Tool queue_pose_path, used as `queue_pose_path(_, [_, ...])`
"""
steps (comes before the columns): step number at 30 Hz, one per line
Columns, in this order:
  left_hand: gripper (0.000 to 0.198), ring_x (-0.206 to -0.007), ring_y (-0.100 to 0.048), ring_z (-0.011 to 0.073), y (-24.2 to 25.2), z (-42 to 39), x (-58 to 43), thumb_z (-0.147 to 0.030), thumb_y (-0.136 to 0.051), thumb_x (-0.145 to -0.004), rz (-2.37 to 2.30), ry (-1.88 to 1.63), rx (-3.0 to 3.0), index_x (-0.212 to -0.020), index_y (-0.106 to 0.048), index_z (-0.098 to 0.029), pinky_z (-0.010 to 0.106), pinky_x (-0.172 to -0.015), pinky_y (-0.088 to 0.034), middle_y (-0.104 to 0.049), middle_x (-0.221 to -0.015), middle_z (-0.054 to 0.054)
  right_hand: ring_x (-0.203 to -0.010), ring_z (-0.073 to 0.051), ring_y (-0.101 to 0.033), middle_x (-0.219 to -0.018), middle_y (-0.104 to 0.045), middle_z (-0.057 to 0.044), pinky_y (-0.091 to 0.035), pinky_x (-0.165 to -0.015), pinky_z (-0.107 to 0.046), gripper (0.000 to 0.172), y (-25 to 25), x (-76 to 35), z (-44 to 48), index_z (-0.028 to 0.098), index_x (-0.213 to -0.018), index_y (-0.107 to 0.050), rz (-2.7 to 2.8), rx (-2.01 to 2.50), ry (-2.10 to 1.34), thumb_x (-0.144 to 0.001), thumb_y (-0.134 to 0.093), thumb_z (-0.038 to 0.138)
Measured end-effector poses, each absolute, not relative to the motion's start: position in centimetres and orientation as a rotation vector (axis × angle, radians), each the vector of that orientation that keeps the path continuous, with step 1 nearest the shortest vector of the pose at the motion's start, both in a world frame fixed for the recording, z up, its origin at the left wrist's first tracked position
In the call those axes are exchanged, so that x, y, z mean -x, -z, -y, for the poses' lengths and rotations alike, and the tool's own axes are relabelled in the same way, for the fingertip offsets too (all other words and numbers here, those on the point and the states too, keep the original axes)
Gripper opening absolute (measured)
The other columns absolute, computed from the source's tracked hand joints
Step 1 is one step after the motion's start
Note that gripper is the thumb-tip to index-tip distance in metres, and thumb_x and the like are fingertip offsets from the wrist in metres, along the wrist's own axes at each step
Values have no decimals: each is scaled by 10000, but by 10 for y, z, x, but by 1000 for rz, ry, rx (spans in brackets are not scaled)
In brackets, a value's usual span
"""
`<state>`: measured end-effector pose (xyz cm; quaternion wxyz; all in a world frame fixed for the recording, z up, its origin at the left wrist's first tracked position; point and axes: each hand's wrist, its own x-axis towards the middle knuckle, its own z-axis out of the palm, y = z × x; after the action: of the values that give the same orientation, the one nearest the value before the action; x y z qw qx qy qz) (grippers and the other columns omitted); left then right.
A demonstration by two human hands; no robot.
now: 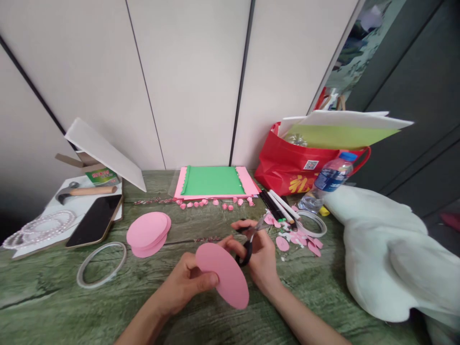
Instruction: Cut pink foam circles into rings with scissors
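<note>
Nearest us: the left hand [183, 282] grips a pink paper disc [226, 278], tilted, above the green wood-grained tabletop [89, 316].
We find its thumb pressed on the near face, the other fingers behind; the right hand [260, 258] is closed on scissors [247, 249], fingers about the black handles. The disc lies between the hands, near and left of the scissors, its apparent long axis running from far left to near right. The left hand is nearer, being in contact; the right fingertips sit just beside the far edge, touching or not we cannot tell. We note the blades point far and right, away from the disc, toward pink scraps [298, 237].
</note>
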<state>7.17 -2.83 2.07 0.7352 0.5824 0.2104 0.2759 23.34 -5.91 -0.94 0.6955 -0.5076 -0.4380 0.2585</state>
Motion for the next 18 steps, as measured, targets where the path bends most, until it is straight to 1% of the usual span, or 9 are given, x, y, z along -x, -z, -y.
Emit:
queue_pose_path(3, [217, -1138, -498, 341, -20, 30, -76, -333, -729, -628, -529, -601, -1186, -747, -741, -153, 445, -942, -403, -630, -1139, 141, -855, -235, -566, -877, -640, -50, -419, -805, -378, 216, 5, -255, 55, 211, -858, -605, 1050, 1289, -375, -663, -694, 244])
queue_pose_path(6, [199, -1098, -536, 295, -21, 18, -77, -288, -734, -627, -603, -856, -1041, -762, -727, -142, 408, -975, -379, -638, -1133, 126, -843, -232, -541, -861, -623, -43, -395, -826, -408, 239, -1, -290, 47, 199, -858, -613, 797, 1378, -43, -648, -692, 281])
queue_pose_path(7, [188, -1064, -562, 278, -21, 13, -77, -278, -741, -619, -650, -979, -959, -751, -719, -145, 401, -968, -389, -669, -1073, 112, -775, -213, -549, -815, -619, -31, -414, -784, -394, 269, -2, -297, 44, 196, -868, -608, 711, 1331, -81, -639, -706, 297])
queue_pose_path(8, [185, -1030, -585, 263, -21, 7, -77, -265, -750, -606, -693, -1092, -876, -743, -709, -148, 394, -954, -405, -693, -1013, 96, -667, -185, -548, -717, -603, -5, -436, -724, -377, 276, -3, -300, 43, 196, -866, -608, 659, 1249, -250, -641, -709, 320])
queue_pose_path(10, [203, -965, -621, 248, -17, -2, -75, -245, -751, -605, -757, -1202, -750, -774, -689, -150, 389, -905, -448, -713, -936, 73, -526, -145, -525, -595, -568, 27, -462, -662, -363, 262, -1, -289, 42, 193, -829, -619, 626, 1038, -743, -669, -691, 388])
queue_pose_path(12, [231, -909, -647, 240, -12, -8, -75, -236, -728, -638, -823, -1197, -684, -840, -668, -142, 375, -846, -484, -717, -901, 78, -539, -148, -563, -584, -594, 21, -478, -679, -363, 284, 7, -261, 44, 193, -839, -625, 618, 856, -1108, -680, -687, 420])
queue_pose_path(14, [228, -877, -660, 233, -7, -9, -74, -216, -695, -677, -878, -1159, -648, -881, -647, -127, 351, -803, -503, -717, -881, 97, -630, -182, -625, -671, -663, -35, -481, -703, -378, 338, 19, -231, 45, 170, -868, -629, 665, 800, -1333, -700, -661, 461])
queue_pose_path(16, [198, -868, -665, 226, -4, -9, -74, -193, -665, -707, -902, -1131, -631, -888, -635, -120, 330, -785, -509, -715, -883, 111, -644, -213, -642, -681, -680, -79, -481, -681, -391, 375, 29, -218, 43, 126, -854, -639, 732, 899, -1246, -678, -677, 455])
queue_pose_path(18, [168, -866, -667, 222, -5, -7, -74, -197, -638, -735, -904, -1112, -639, -884, -631, -119, 319, -774, -511, -712, -902, 118, -620, -208, -632, -651, -673, -69, -467, -635, -360, 364, 33, -227, 38, 124, -824, -623, 672, 1016, -953, -669, -679, 448])
